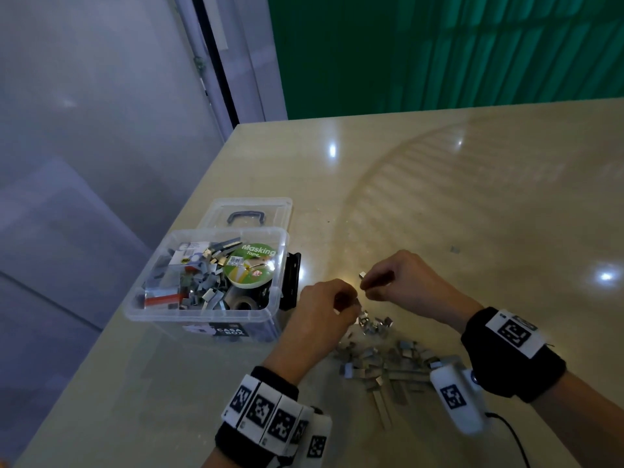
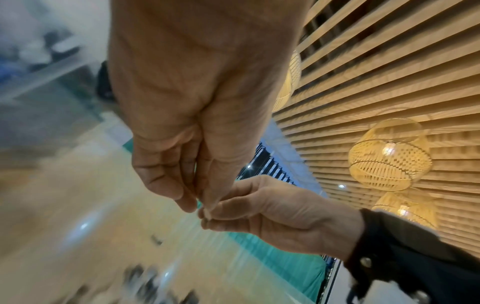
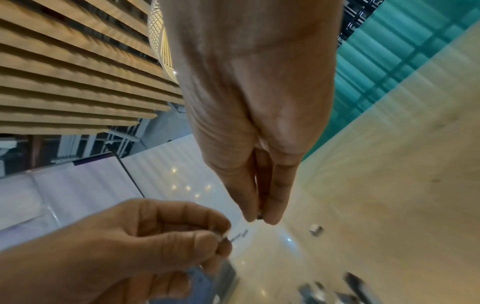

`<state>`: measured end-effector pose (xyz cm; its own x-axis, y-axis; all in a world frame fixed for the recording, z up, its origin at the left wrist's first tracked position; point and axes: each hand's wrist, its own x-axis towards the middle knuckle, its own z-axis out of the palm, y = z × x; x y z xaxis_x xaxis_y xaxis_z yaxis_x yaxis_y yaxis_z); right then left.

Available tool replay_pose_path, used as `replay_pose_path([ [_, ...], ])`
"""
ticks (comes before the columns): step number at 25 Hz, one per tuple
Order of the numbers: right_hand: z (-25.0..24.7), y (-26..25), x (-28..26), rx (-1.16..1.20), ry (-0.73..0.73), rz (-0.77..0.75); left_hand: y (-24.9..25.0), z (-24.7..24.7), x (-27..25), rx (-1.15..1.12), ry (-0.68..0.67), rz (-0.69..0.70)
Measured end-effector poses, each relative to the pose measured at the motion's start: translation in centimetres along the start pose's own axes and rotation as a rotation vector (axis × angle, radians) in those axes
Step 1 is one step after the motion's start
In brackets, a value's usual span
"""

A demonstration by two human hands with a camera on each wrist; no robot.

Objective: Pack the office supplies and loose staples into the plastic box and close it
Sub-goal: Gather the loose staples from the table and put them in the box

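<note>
Two hands work close together above a beige worktop (image 1: 439,197), just right of an open clear plastic box (image 1: 202,315). The right hand (image 1: 401,282) has its thumb and fingers pressed together on a small staple block (image 1: 362,274), which sticks out at the fingertips; the right wrist view shows a dark bit of metal caught between the two fingertips (image 3: 275,205). The left hand (image 1: 324,309) is curled, thumb against forefinger, pinching a thin bright piece of metal (image 3: 225,238) seen in the right wrist view; what kind of piece it is cannot be told. In the left wrist view the fingertips of both hands nearly meet, though blur hides what lies between them.

Below and between the hands a heap of loose staples (image 1: 381,359) lies spread on the worktop, some as short blocks, some as long strips. One stray staple piece (image 1: 455,249) lies apart, beyond the right hand.

Inside the plastic box sit a roll of masking tape (image 1: 251,268) with a green label, many grey staple blocks (image 1: 202,292), a second tape roll (image 1: 241,302) and a red-and-grey item (image 1: 162,300). Its clear lid (image 1: 250,214) with a dark handle lies flat just behind the box. A black object (image 1: 292,282) rests against the box's right side.
</note>
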<state>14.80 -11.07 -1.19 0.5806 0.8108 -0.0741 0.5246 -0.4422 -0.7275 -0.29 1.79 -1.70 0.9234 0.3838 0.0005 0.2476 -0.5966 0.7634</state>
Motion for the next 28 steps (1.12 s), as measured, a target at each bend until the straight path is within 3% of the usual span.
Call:
replay_pose_path([
  [5, -0.2, -5.9, 3.0, 0.029, -0.010, -0.161, 2.0, -7.9, -2.3, 0.008, 0.225, 0.071],
  [9, 2.4, -12.1, 5.9, 0.078, -0.066, -0.335, -1.6, -15.0, -4.0, 0.117, 0.406, -0.033],
  [15, 7.9, -17.9, 9.4, 0.065, -0.167, -0.449, -6.0, -18.2, -5.5, 0.321, 0.295, -0.173],
  [19, 10.2, -19.3, 10.2, 0.042, -0.212, -0.474, -6.8, -18.4, -5.3, 0.295, 0.272, -0.155],
  [23, 8.1, -18.8, 10.0, 0.064, -0.132, -0.432, -7.1, -19.6, -5.4, 0.225, 0.371, -0.171],
  [28, 3.2, -16.1, 8.3, 0.115, -0.039, -0.351, -4.4, -18.8, -3.6, 0.172, 0.397, -0.043],
])
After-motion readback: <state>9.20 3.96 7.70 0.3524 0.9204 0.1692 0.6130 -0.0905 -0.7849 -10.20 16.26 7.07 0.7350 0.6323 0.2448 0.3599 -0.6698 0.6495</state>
